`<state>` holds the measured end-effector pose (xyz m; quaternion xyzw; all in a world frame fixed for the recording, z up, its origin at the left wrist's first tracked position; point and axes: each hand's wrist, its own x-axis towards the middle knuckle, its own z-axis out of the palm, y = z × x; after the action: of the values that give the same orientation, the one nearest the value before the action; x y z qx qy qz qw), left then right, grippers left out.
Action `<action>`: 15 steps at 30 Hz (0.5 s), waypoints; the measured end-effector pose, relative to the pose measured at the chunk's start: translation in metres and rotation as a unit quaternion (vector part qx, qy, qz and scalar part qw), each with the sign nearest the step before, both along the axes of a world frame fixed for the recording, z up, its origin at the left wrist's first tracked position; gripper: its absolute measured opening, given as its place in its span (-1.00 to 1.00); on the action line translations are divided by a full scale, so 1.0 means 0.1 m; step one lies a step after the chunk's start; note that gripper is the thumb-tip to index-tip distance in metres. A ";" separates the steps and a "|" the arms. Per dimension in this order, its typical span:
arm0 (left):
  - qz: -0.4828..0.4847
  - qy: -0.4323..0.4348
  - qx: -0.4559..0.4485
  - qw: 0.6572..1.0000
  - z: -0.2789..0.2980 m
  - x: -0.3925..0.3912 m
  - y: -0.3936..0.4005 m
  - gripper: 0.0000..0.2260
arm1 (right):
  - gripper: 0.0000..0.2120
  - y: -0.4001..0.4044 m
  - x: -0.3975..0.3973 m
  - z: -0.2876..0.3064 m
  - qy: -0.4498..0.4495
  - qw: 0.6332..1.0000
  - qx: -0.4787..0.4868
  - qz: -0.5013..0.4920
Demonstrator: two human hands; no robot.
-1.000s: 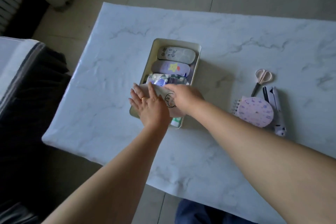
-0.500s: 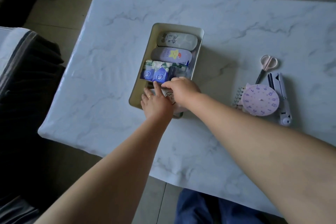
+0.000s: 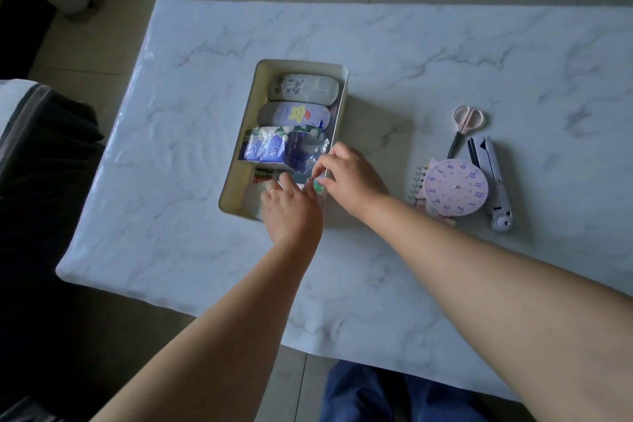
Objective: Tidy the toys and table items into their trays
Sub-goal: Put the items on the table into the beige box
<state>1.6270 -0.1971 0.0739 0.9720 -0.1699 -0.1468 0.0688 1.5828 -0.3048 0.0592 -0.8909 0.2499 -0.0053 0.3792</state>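
From the head camera, both hands reach into the near end of a cream tray (image 3: 251, 103) mid-desk, the left hand (image 3: 291, 211) curled over its contents, grip unclear, the right hand (image 3: 349, 176) pinching a small green packet (image 3: 318, 186); scissors (image 3: 464, 125) lie toward the right edge.

Bare forearms; gold ring (image 3: 272, 190) on left hand (image 3: 291, 212); blue trousers (image 3: 359, 394).

We reach both bare forearms forward, hands close together. Our left hand (image 3: 291, 209) lies knuckles up, fingers extended, a ring on one finger. Our right hand (image 3: 349, 175) curls its fingers, fingertips (image 3: 320, 171) pinched together in a small grip.
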 end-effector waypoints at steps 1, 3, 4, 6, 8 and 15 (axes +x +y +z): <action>-0.004 -0.013 -0.004 1.000 -0.01 -0.04 0.01 -0.64 | -0.90 -0.04 -0.04 0.00 -0.003 1.000 0.000 -0.006; -0.029 -0.029 0.001 0.999 -0.08 -0.11 0.01 -0.62 | -0.88 -0.12 -0.13 -0.02 0.003 1.000 0.006 -0.010; -0.039 -0.026 -0.002 0.999 -0.13 -0.14 0.01 -0.62 | -0.86 -0.17 -0.19 -0.04 0.008 1.000 0.010 -0.015; -0.037 -0.011 -0.026 0.999 -0.20 -0.11 -0.01 -0.65 | -0.82 -0.24 -0.29 -0.09 0.014 0.999 0.012 -0.032; -0.016 0.024 -0.052 0.998 -0.26 -0.05 -0.04 -0.64 | -0.77 -0.32 -0.40 -0.14 0.019 0.998 0.004 -0.052; 0.053 0.165 0.061 0.983 -0.30 0.24 -0.08 -0.43 | -0.70 -0.59 -0.82 -0.27 0.059 0.992 -0.033 -0.104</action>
<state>1.6512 -0.2055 0.0444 0.9445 -0.0957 -0.3110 0.0443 1.5003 -0.3635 0.0323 -0.8709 0.3626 0.0002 0.3318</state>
